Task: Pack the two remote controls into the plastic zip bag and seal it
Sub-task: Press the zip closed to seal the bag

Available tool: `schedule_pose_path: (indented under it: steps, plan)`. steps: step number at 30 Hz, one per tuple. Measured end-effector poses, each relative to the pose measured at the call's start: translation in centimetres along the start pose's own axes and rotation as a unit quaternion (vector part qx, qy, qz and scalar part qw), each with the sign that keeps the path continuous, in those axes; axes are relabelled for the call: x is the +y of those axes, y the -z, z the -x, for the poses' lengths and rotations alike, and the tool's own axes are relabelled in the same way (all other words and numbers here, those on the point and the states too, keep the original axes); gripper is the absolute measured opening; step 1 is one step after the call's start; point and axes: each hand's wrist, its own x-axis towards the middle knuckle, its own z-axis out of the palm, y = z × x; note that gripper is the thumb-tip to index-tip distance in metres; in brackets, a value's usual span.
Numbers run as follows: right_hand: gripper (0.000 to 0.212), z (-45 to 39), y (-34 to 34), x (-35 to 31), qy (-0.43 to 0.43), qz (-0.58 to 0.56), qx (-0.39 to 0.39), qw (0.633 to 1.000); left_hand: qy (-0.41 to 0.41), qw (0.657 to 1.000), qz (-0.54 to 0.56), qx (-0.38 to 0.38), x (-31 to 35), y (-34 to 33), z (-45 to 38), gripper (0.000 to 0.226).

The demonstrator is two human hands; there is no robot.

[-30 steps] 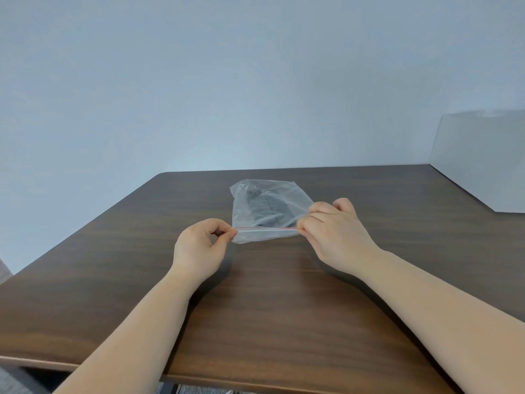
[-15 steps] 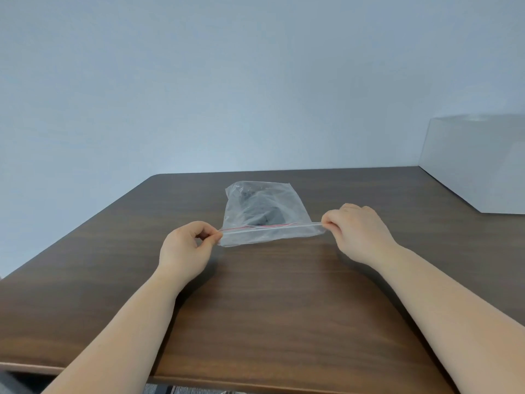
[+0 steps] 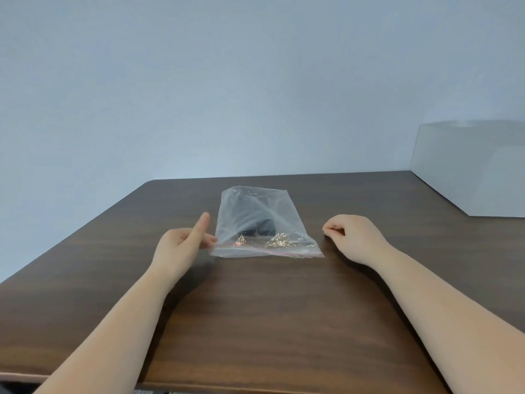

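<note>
A clear plastic zip bag [image 3: 287,223] lies flat on the dark wooden table [image 3: 270,308], its red zip line toward me. Dark remote controls [image 3: 255,220] show through the plastic as a blurred black shape; I cannot tell them apart. My left hand [image 3: 181,245] is just left of the bag's near corner, thumb raised and fingers apart, fingertips at the bag's edge without gripping it. My right hand [image 3: 352,237] rests on the table to the right of the bag, fingers curled shut, a small gap between it and the bag.
A white box [image 3: 471,169] stands on the table at the far right. A pale wall rises behind the table. The table's near edge runs along the bottom of the view.
Both hands have let go of the bag's zip edge. The bag dropped flat onto the table. The left hand opened, and the right hand drew away to the right.
</note>
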Motion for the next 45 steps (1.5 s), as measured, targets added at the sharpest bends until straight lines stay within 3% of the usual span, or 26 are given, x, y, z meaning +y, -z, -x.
schedule_pose_path:
  steps: [3,7,11,14,19,24,38,45]
  plan:
    - [0.017,-0.7,0.0,-0.5,-0.057,-0.084,0.009,0.995,0.006,0.994,-0.075,0.082,1.0,-0.5,-1.8,0.061]
    - [0.032,-2.4,-0.3,-1.9,-0.116,-0.159,0.009,0.98,0.009,0.985,-0.167,0.035,1.9,-2.0,-4.2,0.034]
    - [0.048,-4.3,-1.5,-3.5,-0.119,-0.152,-0.036,0.98,0.057,0.98,-0.166,-0.09,1.7,-3.9,-6.3,0.061]
    - [0.052,-5.8,-2.2,-4.4,-0.114,-0.174,-0.057,0.976,0.06,0.977,-0.15,-0.14,1.5,-4.7,-7.2,0.071]
    - [0.059,-7.1,-3.5,-4.4,-0.106,-0.198,-0.086,0.971,0.031,0.98,-0.127,-0.152,0.9,-5.3,-7.9,0.079]
    - [0.054,-7.8,-4.2,-2.7,-0.098,-0.198,-0.059,0.974,-0.001,0.983,-0.122,-0.135,0.9,-6.8,-8.1,0.081]
    - [0.045,-8.7,1.9,9.4,-0.139,-0.058,0.004,0.989,-0.1,0.959,-0.19,-0.187,6.4,-21.0,-11.4,0.071]
    - [0.046,-9.6,5.4,15.3,-0.169,0.032,0.015,0.985,-0.14,0.929,-0.263,-0.221,10.1,-29.2,-13.9,0.05]
